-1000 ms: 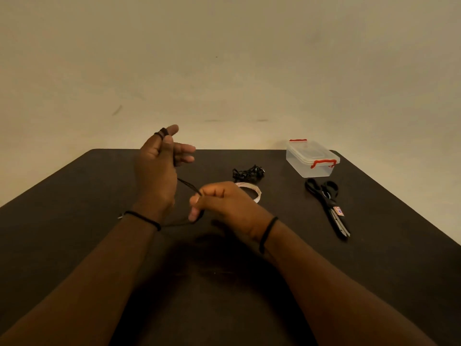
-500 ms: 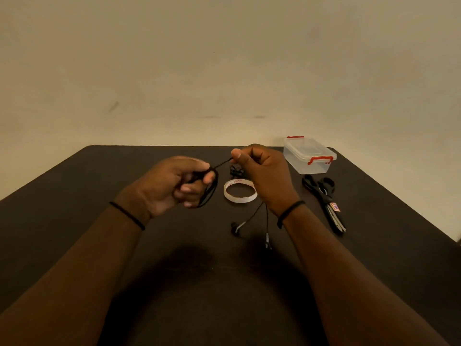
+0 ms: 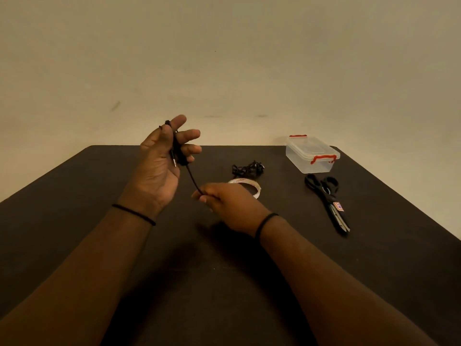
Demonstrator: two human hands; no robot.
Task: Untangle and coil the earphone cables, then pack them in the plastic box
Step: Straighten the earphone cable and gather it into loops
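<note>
My left hand (image 3: pixel 159 166) is raised above the dark table (image 3: pixel 99 245), palm turned inward, with a black earphone cable (image 3: pixel 192 179) looped round its spread fingers. The cable runs down and right to my right hand (image 3: pixel 229 206), which pinches it low over the table. A second black earphone cable (image 3: pixel 247 168) lies in a tangled heap further back at the middle. The clear plastic box (image 3: pixel 311 156) with red clips stands closed at the back right.
A roll of white tape (image 3: pixel 254 187) lies just behind my right hand. Black scissors (image 3: pixel 329 198) lie in front of the box at the right. A plain wall rises behind the table's far edge.
My left hand has risen and opened out with the cable wound on its fingers. My right hand has dropped from near the tangled heap to a lower spot, drawing the cable taut.
</note>
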